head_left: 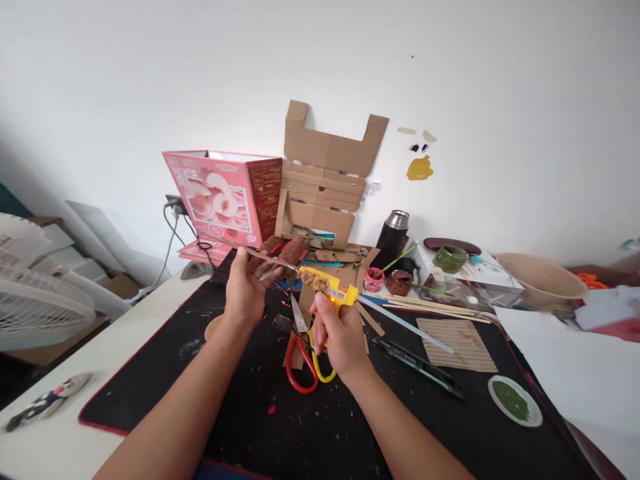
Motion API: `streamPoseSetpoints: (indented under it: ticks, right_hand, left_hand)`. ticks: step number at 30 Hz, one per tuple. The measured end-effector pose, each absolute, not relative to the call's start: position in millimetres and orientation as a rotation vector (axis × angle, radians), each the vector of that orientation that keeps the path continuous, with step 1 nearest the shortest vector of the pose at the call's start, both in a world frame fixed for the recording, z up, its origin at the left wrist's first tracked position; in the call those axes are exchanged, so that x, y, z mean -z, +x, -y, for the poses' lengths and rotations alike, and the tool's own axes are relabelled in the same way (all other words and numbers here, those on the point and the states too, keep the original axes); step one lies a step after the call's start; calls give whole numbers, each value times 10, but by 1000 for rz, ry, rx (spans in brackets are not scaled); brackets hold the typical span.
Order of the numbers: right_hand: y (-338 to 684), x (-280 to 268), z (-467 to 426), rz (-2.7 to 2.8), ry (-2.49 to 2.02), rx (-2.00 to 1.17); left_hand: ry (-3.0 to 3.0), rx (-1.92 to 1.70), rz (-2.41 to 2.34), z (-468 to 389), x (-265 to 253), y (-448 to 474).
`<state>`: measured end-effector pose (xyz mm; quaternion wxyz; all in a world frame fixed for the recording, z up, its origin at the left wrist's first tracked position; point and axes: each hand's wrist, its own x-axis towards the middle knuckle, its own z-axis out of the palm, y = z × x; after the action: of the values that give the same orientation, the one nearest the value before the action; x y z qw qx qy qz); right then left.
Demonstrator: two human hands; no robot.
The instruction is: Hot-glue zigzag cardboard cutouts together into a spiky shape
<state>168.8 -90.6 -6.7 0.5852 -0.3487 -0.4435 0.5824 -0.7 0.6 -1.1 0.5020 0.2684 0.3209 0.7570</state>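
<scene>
My right hand (341, 337) is wrapped round the handle of a yellow hot glue gun (345, 293), its front stained brown. A long translucent glue stick (410, 325) juts out of its back. My left hand (245, 293) pinches a thin brown strip (260, 255), seemingly cardboard seen edge-on, between thumb and fingers. The gun's nozzle is close to the strip's right end; whether they touch I cannot tell. Below the gun lie scissors (301, 363) with one red and one yellow handle. Brown rolled pieces (293, 251) lie behind my left hand.
On the black mat (280, 427) are a dark green cutter (420, 367), corrugated cardboard (457, 345) and a dish of green paint (515, 400). Behind stand a pink box (220, 200), cut cardboard (325, 167), a black flask (393, 240) and paint jars (400, 283). A fan (40, 293) is left.
</scene>
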Motion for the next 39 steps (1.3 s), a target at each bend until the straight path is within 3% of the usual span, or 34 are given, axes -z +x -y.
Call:
streamPoseSetpoints:
  ticks: [39]
  right_hand:
    - [1680, 61, 906, 1029, -833, -1358]
  left_hand:
    - [658, -1831, -780, -10, 10, -15]
